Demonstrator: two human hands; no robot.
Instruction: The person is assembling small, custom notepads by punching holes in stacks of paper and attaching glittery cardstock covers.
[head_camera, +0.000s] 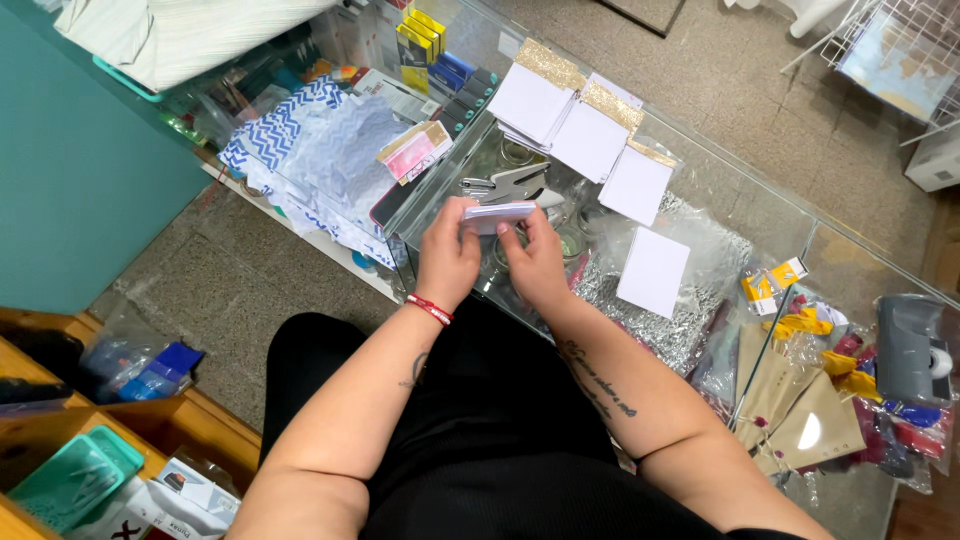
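— What are the hands doing?

— The left hand (447, 255) and the right hand (537, 262) meet over the glass-topped bench (800, 225), and both pinch one small stack of pale lilac-white cards (497, 215), fingers closed on its ends, the left at the left end, the right at the right. The stack is lifted off the glass, lying flat between them.

— What lies closest?

— Just behind the stack, a grey metal stapler (512, 184) rests on the glass. Beyond it, white square cards with gold glitter edges (585, 128) lie fanned in a row, and one plain white square card (653, 271) sits right of the right hand.

— And further out?

— Left, a blue-and-white chevron paper bag (300, 150); far right, a grey tape dispenser (910, 345) and yellow-tagged packets (790, 300).
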